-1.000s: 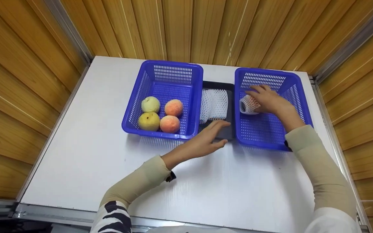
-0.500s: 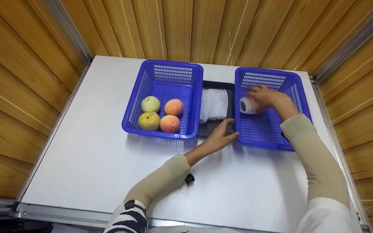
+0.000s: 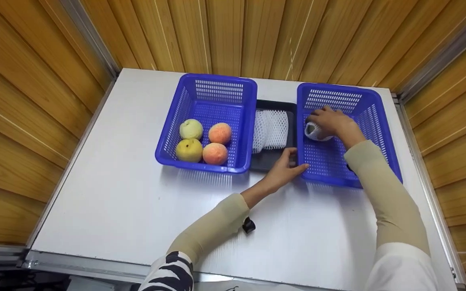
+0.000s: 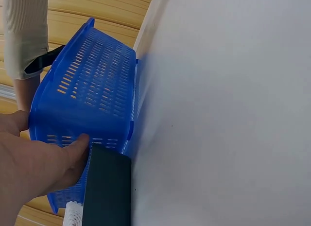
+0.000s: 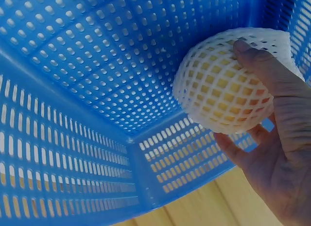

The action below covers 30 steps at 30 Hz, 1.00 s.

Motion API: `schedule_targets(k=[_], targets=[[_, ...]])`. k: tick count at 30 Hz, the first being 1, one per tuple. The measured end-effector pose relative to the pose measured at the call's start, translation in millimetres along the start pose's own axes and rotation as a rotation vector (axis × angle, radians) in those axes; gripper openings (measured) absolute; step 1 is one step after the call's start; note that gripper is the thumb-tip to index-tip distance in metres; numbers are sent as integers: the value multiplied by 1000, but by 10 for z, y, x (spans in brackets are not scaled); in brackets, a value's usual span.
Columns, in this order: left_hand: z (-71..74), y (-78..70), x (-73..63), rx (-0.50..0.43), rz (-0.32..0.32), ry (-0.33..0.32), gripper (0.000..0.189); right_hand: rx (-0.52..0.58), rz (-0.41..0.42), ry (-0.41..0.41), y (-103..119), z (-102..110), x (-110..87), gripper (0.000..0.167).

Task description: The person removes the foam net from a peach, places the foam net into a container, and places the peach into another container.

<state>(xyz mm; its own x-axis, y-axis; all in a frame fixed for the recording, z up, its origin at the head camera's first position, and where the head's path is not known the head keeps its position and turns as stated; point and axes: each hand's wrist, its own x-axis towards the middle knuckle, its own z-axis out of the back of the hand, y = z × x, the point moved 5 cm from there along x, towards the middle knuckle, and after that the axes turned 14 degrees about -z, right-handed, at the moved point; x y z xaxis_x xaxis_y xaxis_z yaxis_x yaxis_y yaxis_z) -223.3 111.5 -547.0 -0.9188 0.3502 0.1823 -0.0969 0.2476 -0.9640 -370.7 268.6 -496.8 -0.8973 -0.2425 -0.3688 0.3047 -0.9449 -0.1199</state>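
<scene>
In the head view my right hand (image 3: 330,121) reaches into the right blue basket (image 3: 330,181) and grips a peach in a white foam net (image 3: 316,131). The right wrist view shows my thumb and fingers round the netted peach (image 5: 223,90), yellow to orange skin showing through the mesh. My left hand (image 3: 281,171) is at the same basket's near left side. Seen from the left wrist, my left thumb is at the rim of the basket (image 4: 97,65) and a fingertip lies against its outer wall.
The left blue basket (image 3: 200,165) holds two peaches (image 3: 215,153), a pale green fruit (image 3: 191,129) and a yellow fruit (image 3: 189,150). Between the baskets, a black tray (image 3: 263,161) holds white foam nets (image 3: 275,129). Wood-patterned walls (image 3: 225,36) border the white table (image 3: 115,169).
My left hand has moved right, from over the black tray to the right basket's rim. The netted peach has turned in my right hand, and its near end looks rounder.
</scene>
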Motion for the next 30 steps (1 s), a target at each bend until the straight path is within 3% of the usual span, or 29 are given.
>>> schedule_targets(k=[8, 12, 20, 30], targets=[[-3, 10, 1, 3, 12, 3, 51, 243, -136, 56, -326, 19, -56, 65], [1, 15, 3, 3, 10, 3, 51, 290, -164, 90, -425, -61, -81, 71], [-8, 13, 0, -7, 9, 12, 55, 369, -200, 83, -528, -155, -49, 89], [17, 36, 16, 23, 10, 36, 51, 439, -223, 1, -591, -230, 44, 70]])
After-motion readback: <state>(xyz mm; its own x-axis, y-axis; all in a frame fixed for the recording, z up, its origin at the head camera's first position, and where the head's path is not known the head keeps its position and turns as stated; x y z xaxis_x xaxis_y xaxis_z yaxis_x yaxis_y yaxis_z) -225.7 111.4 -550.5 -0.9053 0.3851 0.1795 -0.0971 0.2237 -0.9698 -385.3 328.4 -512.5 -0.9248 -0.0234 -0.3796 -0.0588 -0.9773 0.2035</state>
